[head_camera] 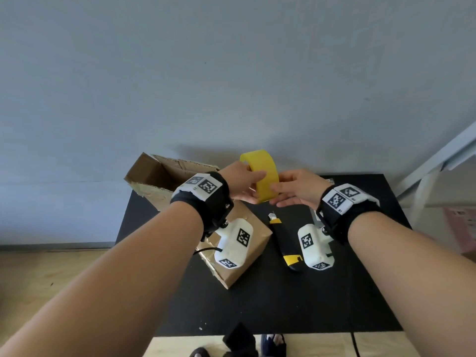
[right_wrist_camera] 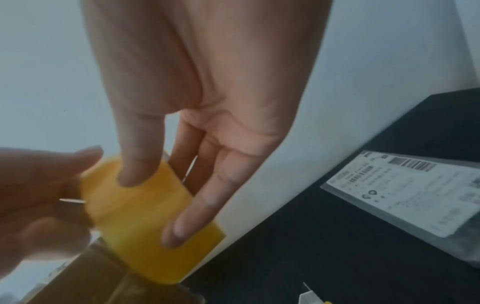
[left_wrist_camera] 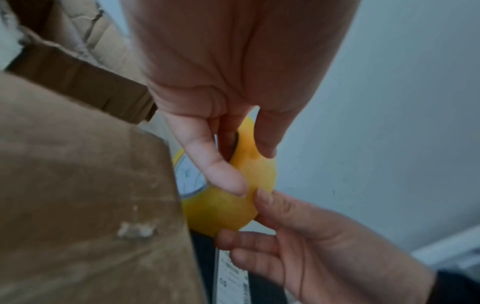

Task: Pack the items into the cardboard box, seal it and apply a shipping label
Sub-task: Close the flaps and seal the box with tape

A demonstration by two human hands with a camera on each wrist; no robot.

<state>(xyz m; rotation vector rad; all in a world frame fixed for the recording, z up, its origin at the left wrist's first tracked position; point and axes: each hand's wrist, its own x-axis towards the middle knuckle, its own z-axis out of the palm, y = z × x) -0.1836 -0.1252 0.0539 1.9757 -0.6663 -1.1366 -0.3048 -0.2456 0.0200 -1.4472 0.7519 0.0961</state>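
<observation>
I've got one smooth yellow tape roll [head_camera: 262, 176] held up above the black desk [head_camera: 334, 292]: left hand [head_camera: 240, 182] grasping it through the core, right hand [head_camera: 296, 188] pinching its outer band. One creased cardboard box [head_camera: 164, 181] sits open, one shipping label [right_wrist_camera: 405, 191] lies flat, one utility knife [head_camera: 286, 243].

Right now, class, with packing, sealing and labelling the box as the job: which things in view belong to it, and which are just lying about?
Belong to the job:
cardboard box, flaps open
yellow tape roll, held by left hand and right hand
shipping label
utility knife

Just lying about:
black cable
footwear on floor
</observation>
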